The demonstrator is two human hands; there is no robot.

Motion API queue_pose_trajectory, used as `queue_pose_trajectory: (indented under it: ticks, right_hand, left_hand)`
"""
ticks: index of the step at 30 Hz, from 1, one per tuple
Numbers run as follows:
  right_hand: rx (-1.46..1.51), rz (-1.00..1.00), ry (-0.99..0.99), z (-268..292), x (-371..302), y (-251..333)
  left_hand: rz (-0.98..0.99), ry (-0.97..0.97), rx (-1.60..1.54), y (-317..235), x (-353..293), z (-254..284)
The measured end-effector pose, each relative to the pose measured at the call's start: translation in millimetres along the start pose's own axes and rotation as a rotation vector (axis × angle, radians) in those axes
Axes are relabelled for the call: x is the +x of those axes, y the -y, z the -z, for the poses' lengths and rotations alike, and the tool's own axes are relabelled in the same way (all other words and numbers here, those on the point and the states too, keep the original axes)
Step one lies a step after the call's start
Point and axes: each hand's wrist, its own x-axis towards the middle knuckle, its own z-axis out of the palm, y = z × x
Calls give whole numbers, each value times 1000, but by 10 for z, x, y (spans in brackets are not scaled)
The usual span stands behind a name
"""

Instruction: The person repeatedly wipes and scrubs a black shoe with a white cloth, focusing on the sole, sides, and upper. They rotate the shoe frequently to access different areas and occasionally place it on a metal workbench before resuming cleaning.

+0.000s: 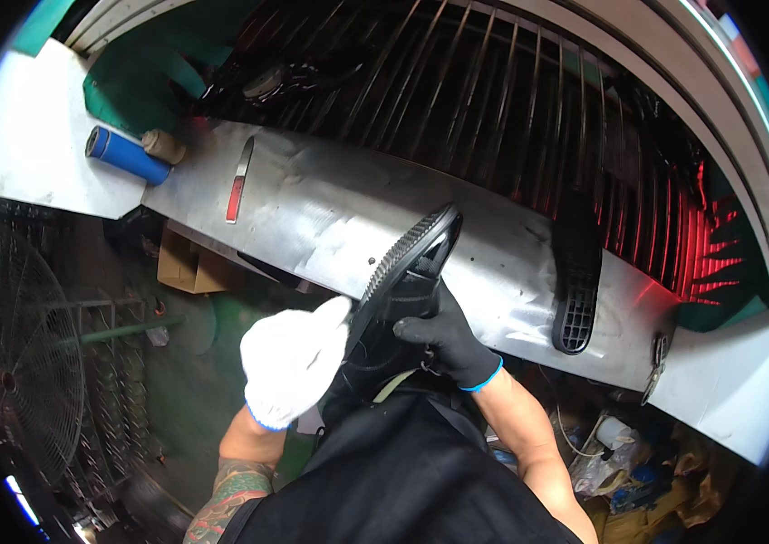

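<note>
Your left hand [292, 363] is gloved white, your right hand [457, 337] dark grey, both blue-edged; shoe [393, 283] black; loose sole [575, 313] black, grid-patterned.

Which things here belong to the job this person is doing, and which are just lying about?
Likely the job:
black shoe, gripped by the right hand, left hand beside it
metal counter
black sole, perhaps

Apparently lying about:
red-handled tool
blue tube
cardboard box

Most of the right hand's [457, 344] fingers are tucked behind the shoe [391, 295], and its heel end kinda melts into the black clothes [402, 471]. Sole's [575, 313] far end gets lost in the dark too.
</note>
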Motion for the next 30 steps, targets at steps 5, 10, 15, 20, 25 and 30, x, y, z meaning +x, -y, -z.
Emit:
queue_pose_trajectory:
  ticks: [5,10,15,20,25,30]
  right_hand:
    - [172,-113,34,-173,-64,-3]
    - [257,-241,106,-16,-165,-6]
    - [269,-226,123,-42,-183,44]
    - [101,-188,-55,-105,-106,96]
    - [12,-185,-12,-192,-99,144]
    - [-169,-163,34,-320,-55,277]
  left_hand:
    - [224,558,-287,220,107,-68]
    - [575,686,-1227,472,85,-219]
    - [510,634,-1082,373,22,-301]
    - [229,537,-312,129,90,-210]
    - [185,105,-254,226,151,-422]
    - [130,198,73,112,339,-310]
